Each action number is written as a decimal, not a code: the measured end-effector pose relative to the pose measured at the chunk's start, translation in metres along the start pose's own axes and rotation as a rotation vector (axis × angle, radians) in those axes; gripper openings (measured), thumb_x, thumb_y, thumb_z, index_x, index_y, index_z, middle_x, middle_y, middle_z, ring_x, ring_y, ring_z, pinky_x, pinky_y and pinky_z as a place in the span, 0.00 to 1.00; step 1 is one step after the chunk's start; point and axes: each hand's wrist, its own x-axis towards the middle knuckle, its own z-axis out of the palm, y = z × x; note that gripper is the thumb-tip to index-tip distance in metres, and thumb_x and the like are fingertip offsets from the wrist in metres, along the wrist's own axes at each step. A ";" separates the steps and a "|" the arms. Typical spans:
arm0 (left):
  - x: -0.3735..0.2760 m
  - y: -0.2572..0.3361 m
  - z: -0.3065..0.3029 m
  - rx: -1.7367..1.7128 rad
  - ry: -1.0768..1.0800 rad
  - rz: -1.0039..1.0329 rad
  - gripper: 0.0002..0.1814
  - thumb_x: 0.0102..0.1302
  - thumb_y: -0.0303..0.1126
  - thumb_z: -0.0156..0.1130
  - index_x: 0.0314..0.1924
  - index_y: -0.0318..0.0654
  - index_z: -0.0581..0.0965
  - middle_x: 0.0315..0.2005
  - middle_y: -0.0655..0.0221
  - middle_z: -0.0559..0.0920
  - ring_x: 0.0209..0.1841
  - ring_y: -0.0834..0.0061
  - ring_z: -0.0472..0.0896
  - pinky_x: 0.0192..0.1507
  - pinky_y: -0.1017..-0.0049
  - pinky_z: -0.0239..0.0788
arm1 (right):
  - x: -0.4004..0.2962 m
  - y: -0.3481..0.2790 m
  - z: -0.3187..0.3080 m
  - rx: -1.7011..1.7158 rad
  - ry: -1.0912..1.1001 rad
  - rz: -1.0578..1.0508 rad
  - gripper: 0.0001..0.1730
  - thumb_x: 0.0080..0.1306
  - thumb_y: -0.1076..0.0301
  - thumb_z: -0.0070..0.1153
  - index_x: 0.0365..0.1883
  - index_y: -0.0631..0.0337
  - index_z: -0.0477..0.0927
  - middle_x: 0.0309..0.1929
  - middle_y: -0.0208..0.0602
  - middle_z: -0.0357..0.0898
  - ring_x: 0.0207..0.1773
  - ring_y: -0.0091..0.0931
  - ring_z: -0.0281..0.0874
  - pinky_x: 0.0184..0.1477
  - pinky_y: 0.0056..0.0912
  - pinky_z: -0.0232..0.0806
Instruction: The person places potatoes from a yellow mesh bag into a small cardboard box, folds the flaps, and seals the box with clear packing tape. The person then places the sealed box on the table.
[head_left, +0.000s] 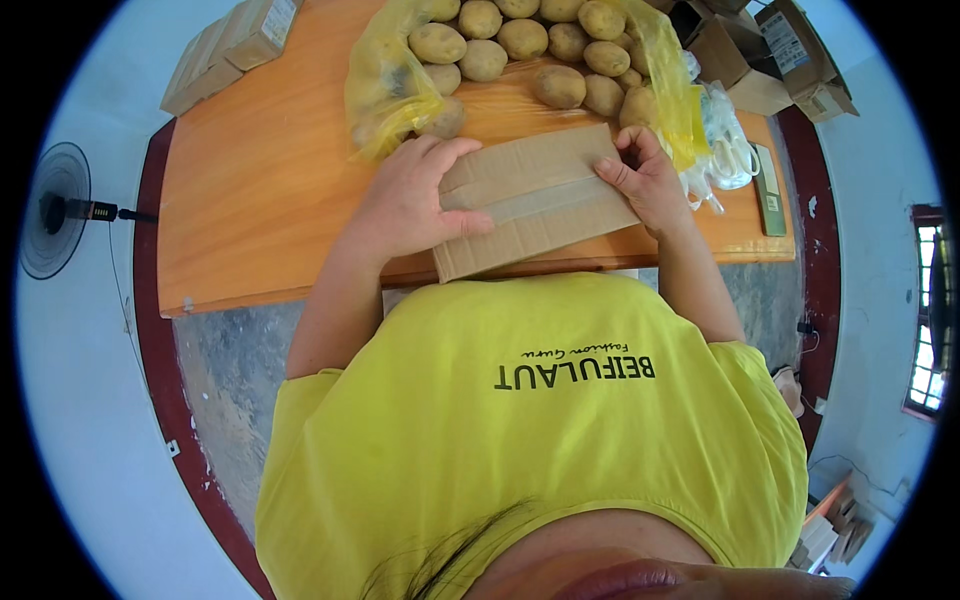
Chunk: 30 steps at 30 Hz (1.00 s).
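A brown cardboard box (532, 165), its taped side facing up, lies tilted at the front edge of the wooden table. A strip of clear packing tape (529, 205) runs along its middle. My left hand (412, 196) grips the box's left end, thumb on the upper face and fingers by the far edge. At the other end my right hand (651, 180) holds the box, its thumb near the end of the tape and its fingers curled. The underside of the box is hidden.
Several potatoes (523, 39) lie beyond the box on an opened yellow plastic bag (375, 82). Cardboard boxes stand at the far left (232, 52) and open ones at the far right (739, 64). White plastic bags (727, 146) and a green-and-white flat item (769, 191) lie at right.
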 end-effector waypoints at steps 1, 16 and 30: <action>0.000 -0.001 0.000 -0.002 0.000 0.006 0.42 0.47 0.46 0.76 0.62 0.40 0.72 0.49 0.59 0.75 0.55 0.58 0.73 0.58 0.64 0.65 | 0.000 0.001 -0.001 -0.007 0.002 -0.006 0.21 0.61 0.64 0.72 0.39 0.54 0.68 0.36 0.20 0.65 0.39 0.16 0.60 0.42 0.19 0.62; 0.003 0.032 -0.012 0.269 -0.093 0.084 0.40 0.55 0.44 0.70 0.67 0.43 0.67 0.57 0.58 0.74 0.61 0.55 0.70 0.63 0.60 0.61 | 0.001 0.005 -0.003 -0.015 0.013 -0.009 0.22 0.60 0.62 0.72 0.40 0.55 0.70 0.36 0.21 0.66 0.39 0.16 0.62 0.41 0.19 0.62; 0.027 0.049 0.009 0.390 -0.132 -0.008 0.41 0.62 0.56 0.62 0.68 0.41 0.64 0.51 0.56 0.77 0.56 0.56 0.73 0.59 0.58 0.63 | -0.001 -0.008 0.001 -0.036 -0.012 0.027 0.20 0.62 0.67 0.70 0.43 0.53 0.69 0.37 0.19 0.67 0.41 0.14 0.63 0.43 0.16 0.62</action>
